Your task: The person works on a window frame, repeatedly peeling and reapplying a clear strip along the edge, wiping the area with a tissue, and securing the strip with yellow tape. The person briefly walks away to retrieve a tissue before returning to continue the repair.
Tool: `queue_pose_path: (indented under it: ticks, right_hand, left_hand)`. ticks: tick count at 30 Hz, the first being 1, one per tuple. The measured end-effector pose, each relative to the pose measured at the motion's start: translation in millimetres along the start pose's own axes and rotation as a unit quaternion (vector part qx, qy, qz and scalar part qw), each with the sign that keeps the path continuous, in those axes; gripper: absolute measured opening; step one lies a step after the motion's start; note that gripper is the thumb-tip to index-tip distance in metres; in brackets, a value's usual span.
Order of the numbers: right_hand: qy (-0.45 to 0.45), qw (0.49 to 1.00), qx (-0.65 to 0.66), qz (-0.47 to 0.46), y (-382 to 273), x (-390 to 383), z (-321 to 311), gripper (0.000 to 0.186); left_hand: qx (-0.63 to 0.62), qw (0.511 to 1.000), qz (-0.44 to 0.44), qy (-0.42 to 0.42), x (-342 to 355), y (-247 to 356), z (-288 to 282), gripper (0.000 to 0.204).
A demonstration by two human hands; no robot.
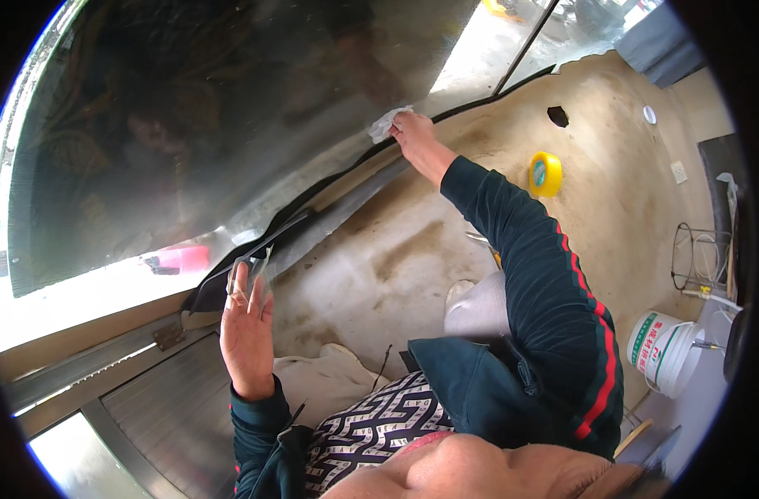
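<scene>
Right hand [416,138]: grip pinched on white crumpled cloth [380,127], at lower edge of dark panel [230,125]. Left hand [249,328]: fingers nearly straight (hold on clear piece [261,266]? cannot tell). Wiping seems under way; amount left unclear.

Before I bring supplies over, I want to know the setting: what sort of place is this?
Probably an indoor workspace or shopfront: a large glossy pane, a stained floor and a yellow tape roll on it.

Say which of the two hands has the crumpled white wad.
The right hand: it pinches the crumpled white wad by the lower edge of the dark panel. The left hand, unlike it, shows a bare palm.
</scene>
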State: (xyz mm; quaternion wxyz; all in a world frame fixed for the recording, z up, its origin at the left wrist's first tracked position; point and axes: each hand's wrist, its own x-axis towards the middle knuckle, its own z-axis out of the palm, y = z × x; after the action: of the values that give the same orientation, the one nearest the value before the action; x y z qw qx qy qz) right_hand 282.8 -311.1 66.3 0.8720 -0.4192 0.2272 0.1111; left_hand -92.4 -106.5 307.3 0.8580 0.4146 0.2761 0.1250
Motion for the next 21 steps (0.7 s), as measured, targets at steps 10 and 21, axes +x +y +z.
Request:
queue_pose_path:
  ticks: [10,21]
  right_hand:
    - [0.064,0.984,-0.111,-0.123,-66,53,-57,0.015]
    - [0.109,0.974,-0.026,-0.197,-98,117,-123,0.01]
  left_hand:
    - [-0.014,0.999,-0.011,-0.033,3,0,-4,0.017]
    - [-0.037,0.999,-0.013,-0.028,-2,-1,-1,0.019]
